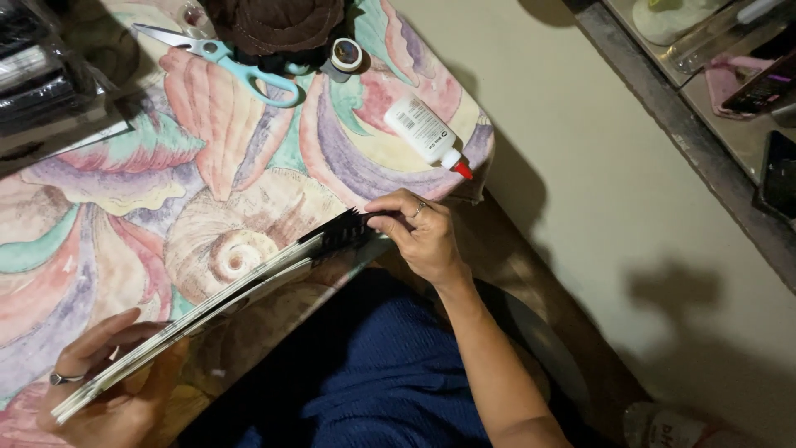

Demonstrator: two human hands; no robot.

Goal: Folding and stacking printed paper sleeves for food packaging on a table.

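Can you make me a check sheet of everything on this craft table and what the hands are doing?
Surface: table cloth with a pastel seashell print.
Job's things: stack of card sheets held edge-on; black pieces at its far end.
Clutter: teal-handled scissors, white glue bottle with a red tip, tape roll, brown fabric, black packets.
Hands: left hand grips the stack's near end; right hand pinches the black pieces.
Cables: nothing seen.
Surroundings: pale floor; shelf at right.
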